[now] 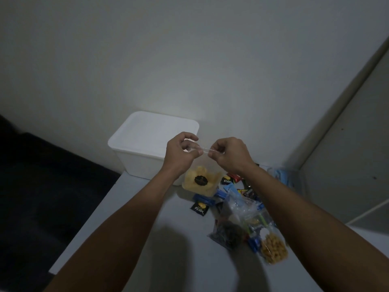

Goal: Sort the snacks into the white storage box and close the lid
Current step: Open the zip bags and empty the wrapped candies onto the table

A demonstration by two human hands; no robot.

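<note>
Two hands up over the table, both pinching the top edge of one clear bag of yellow chips point(200, 182). Left hand point(181, 152) has fingers curled, thumb and fingertips nipping the left end of the bag's sealed strip; right hand point(229, 154) pinches the right end the same way. Strip is stretched straight between them. Bag hangs down from the pinch, its bottom at or just above the table point(134, 207), can't tell if it touches. Dark round label on the bag front.

One white storage box point(145, 152) directly behind the hands, against the wall point(189, 60), lid point(153, 129) on. Left hand partly covers the box's right front corner from this view.

Snack pile sits to the right of the chip bag, under the right forearm, which hides part of it. Counted: two small black packets with yellow print, one near the chip bag's right side point(227, 180), one lying apart toward the front point(199, 209); one clear bag of round yellow-brown snacks point(273, 248) nearest the viewer; one clear bag of dark stuff point(228, 232) beside it; several blue wrappers point(221, 193), number unclear; red and dark wrappers point(235, 177) at the back, blurry.

Dark floor area point(42, 186) left of the table.
</note>
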